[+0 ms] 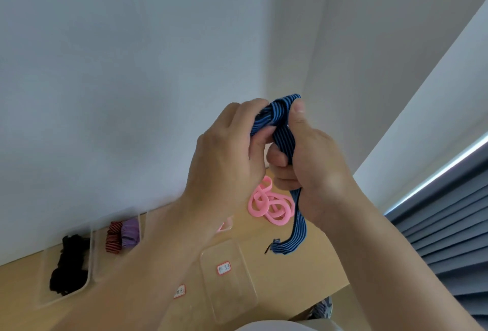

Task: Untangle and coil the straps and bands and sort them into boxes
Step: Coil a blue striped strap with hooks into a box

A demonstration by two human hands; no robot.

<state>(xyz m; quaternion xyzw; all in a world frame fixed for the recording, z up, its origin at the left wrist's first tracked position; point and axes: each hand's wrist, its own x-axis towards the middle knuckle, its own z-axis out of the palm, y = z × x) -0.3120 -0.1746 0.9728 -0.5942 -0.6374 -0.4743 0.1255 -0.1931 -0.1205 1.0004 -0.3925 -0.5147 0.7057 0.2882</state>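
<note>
Left hand (227, 153) and right hand (311, 161), fingers (260, 138) clamped on the blue striped strap (277, 114), appear mid-coil; the hanging tail (297, 225) needs winding next.

Box label (224, 268) txt too small; 2nd label (179, 291) half behind forearm (148, 264)

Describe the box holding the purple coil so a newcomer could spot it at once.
Look along the wooden table where it meets the white wall; clear boxes sit in a row. The wanted box is second from the left, beside the box of black straps. It alone holds two coils: a red-and-black striped coil and a purple coil.
</note>
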